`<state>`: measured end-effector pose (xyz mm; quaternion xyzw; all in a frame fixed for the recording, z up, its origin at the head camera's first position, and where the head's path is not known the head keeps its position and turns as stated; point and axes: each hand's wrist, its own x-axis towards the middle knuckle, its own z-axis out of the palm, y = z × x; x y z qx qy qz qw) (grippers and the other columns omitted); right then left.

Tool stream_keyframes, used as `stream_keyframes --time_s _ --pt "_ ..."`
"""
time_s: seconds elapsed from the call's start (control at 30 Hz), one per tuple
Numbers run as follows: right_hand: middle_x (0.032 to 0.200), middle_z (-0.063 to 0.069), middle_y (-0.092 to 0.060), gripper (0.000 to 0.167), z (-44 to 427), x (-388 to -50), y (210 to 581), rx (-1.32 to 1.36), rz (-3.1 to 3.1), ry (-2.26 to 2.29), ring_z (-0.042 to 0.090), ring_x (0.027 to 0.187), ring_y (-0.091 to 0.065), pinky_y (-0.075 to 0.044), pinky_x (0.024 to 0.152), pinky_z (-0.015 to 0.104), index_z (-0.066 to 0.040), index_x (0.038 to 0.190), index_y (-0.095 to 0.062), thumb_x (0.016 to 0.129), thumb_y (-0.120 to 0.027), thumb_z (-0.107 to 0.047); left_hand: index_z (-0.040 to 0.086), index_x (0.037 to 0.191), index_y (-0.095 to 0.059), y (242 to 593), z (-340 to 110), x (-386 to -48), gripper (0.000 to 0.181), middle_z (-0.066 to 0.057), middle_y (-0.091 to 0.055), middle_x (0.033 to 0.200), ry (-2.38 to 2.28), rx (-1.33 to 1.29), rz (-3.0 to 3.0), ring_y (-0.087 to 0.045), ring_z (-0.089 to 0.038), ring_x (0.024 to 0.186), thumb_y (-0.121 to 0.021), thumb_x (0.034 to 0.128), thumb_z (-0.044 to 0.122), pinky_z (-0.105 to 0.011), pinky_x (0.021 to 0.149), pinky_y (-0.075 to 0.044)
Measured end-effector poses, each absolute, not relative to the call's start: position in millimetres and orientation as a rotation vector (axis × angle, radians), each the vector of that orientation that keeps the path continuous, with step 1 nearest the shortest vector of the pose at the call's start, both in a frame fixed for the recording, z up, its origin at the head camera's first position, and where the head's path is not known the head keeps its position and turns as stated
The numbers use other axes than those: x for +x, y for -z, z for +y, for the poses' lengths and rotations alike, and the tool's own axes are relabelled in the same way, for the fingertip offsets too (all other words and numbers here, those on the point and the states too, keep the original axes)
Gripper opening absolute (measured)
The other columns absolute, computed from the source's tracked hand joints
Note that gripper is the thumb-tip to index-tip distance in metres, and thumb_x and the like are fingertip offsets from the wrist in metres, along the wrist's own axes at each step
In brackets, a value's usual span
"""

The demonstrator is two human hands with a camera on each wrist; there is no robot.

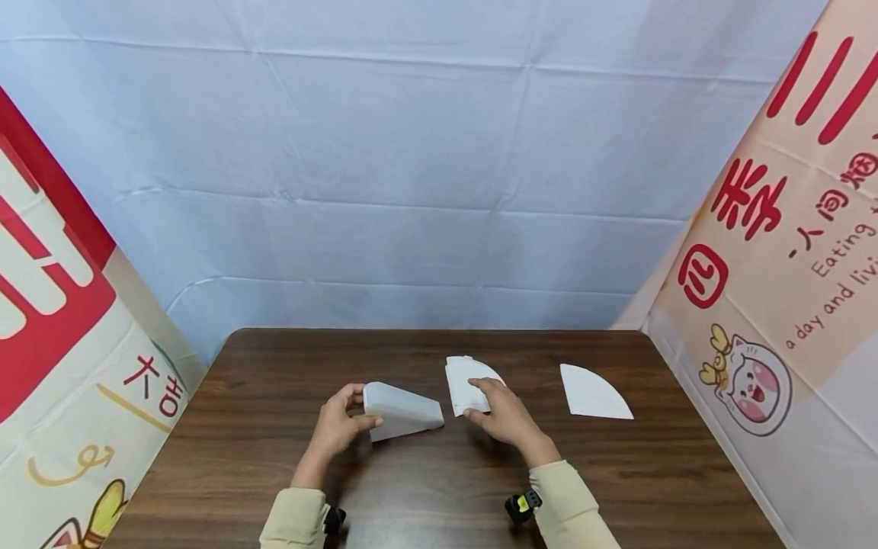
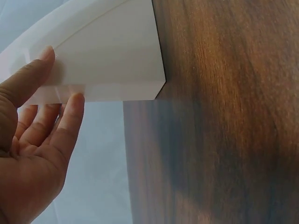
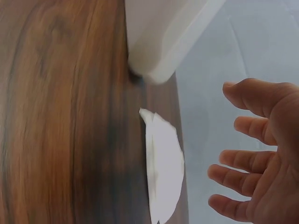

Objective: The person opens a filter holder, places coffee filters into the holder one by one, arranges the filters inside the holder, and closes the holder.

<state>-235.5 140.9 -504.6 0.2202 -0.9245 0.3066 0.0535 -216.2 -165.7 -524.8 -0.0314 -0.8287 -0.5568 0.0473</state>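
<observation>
My left hand (image 1: pixel 336 425) grips the wide end of a white wedge-shaped holder (image 1: pixel 401 412), thumb on its near face. In the left wrist view, that thumb lies across the holder (image 2: pixel 112 56) and the fingers are at its edge. The holder's narrow end points right, towards a small stack of white cone paper filters (image 1: pixel 458 385). Over these filters is my right hand (image 1: pixel 506 412), fingers spread and partly covering them. The right wrist view shows the right hand (image 3: pixel 261 154) holding nothing, apart from the filters (image 3: pixel 163 168).
Another white quarter-circle paper filter (image 1: pixel 595 395) lies farther right on the dark wooden table (image 1: pixel 425 503). A pale blue cloth (image 1: pixel 411 168) hangs behind the table's back edge. Printed cloths (image 1: pixel 775 305) stand along both sides.
</observation>
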Motion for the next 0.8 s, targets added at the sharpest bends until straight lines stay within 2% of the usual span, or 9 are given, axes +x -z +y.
stream_keyframes --time_s 0.4,0.8 --pt "0.128 0.020 -0.049 0.053 112 -227 498 0.798 -2.789 -0.959 0.036 0.117 -0.046 -0.038 0.091 0.052 -0.002 0.129 -0.051 0.084 -0.070 -0.022 0.006 0.099 -0.063 527 -166 -216 0.040 -0.002 -0.067 0.091 1.656 -0.100 -2.552 -0.061 -0.025 0.091 -0.084 0.0653 0.006 -0.042 0.080 -0.048" --pt "0.131 0.018 -0.047 0.052 89 -225 491 0.894 -2.801 -0.949 0.034 0.121 -0.043 -0.036 0.093 0.052 -0.006 0.132 -0.049 0.086 -0.067 -0.023 0.005 0.101 -0.061 529 -165 -213 0.037 -0.004 -0.067 0.094 1.609 -0.120 -2.564 -0.061 -0.027 0.094 -0.081 0.0701 0.008 -0.044 0.082 -0.047"
